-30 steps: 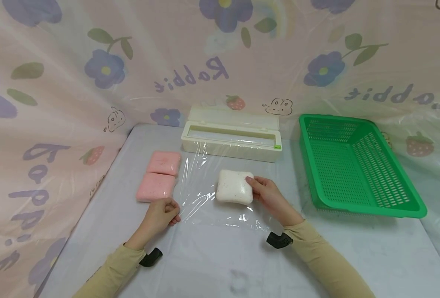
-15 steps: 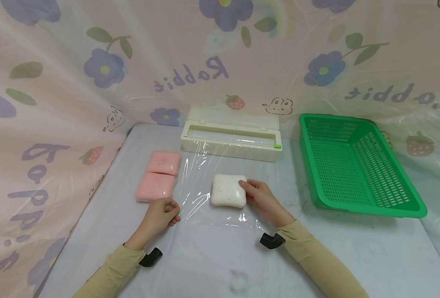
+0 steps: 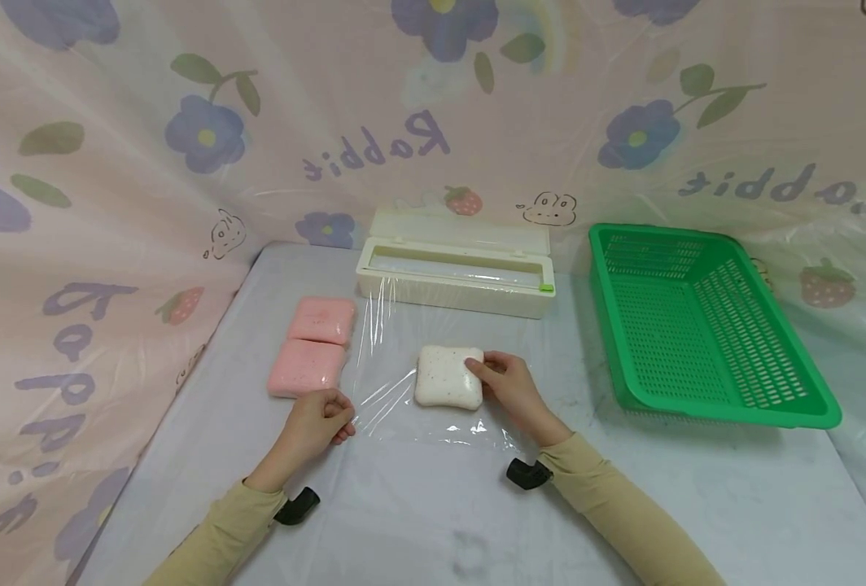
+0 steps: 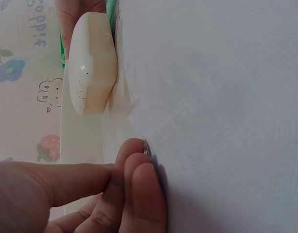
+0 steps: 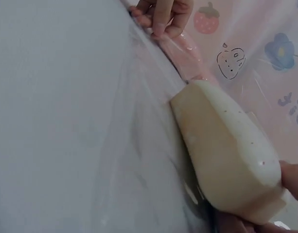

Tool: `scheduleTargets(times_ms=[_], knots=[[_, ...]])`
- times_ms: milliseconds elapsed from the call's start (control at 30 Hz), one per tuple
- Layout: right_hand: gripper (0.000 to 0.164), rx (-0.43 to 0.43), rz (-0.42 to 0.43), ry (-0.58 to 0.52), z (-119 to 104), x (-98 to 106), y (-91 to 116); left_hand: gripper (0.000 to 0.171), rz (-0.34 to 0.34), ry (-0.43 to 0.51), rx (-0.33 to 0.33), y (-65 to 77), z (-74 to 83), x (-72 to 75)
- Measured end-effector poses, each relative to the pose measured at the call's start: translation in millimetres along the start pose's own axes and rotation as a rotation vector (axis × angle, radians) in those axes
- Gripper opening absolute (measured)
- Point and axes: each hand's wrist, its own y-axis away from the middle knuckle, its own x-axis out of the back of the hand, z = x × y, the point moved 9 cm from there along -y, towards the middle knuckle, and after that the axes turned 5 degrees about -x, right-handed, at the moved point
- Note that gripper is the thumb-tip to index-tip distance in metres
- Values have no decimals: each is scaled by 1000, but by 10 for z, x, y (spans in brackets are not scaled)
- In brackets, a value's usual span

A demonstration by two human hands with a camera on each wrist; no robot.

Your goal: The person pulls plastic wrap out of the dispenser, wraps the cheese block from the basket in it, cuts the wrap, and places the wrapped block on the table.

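Observation:
A white, dark-specked square block [image 3: 449, 377] with rounded corners lies on a sheet of clear cling film [image 3: 389, 350]. Its beige side shows in both wrist views. My right hand [image 3: 512, 392] holds the block by its right edge, thumb on top and fingers partly hidden underneath. At the film's near left corner, my left hand [image 3: 317, 422] pinches the edge between thumb and curled fingers. From there the film runs back to a cream cling film dispenser [image 3: 455, 299], whose lid stands raised. Two pink square blocks [image 3: 307, 369], shiny as if wrapped, lie just beyond my left hand.
A green perforated plastic basket [image 3: 618, 358] stands at the right of the white-covered table [image 3: 433, 521]. Printed plastic sheeting [image 3: 374, 98] hangs behind and along the left side. A small green tab [image 3: 546, 288] sits at the dispenser's right end.
My right hand has brought the white block slightly left and toward me, and it now lies flatter on the film. My left hand has stayed in place on the film's corner.

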Motion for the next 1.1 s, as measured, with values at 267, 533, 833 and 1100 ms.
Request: scheduleTargets(times_ms=[267,533,833,1100], knots=[[41,171,161,394,-226,152,44,4,-5,-2,-2,-4,18,-17],[29,205,-11,335,-238,392,104,6,28,-167,-86,4,94,-4],[18,429,-298,498,-216,616,532,21,67,-221,-85,42,118,4],[30,683,-385,853,-77,415,898,29,101,-234,-92,33,137,-36]])
